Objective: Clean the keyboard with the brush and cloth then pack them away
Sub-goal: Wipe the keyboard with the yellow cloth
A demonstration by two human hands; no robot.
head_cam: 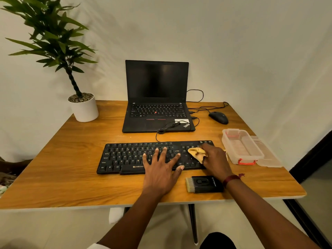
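A black keyboard (125, 157) lies across the middle of the wooden table (71, 177). My left hand (161, 169) rests flat on its middle keys with fingers spread. My right hand (214, 160) grips a bunched yellow cloth (196, 153) and presses it onto the keyboard's right end. A black brush (204, 184) with pale bristles pointing left lies on the table in front of the keyboard, just below my right wrist.
A clear plastic box (241, 147) with red clips stands open at the right, its lid (269, 155) beside it. Behind the keyboard are an open black laptop (156, 97), a black mouse (218, 117) with cables, and a potted plant (84, 108) at the back left.
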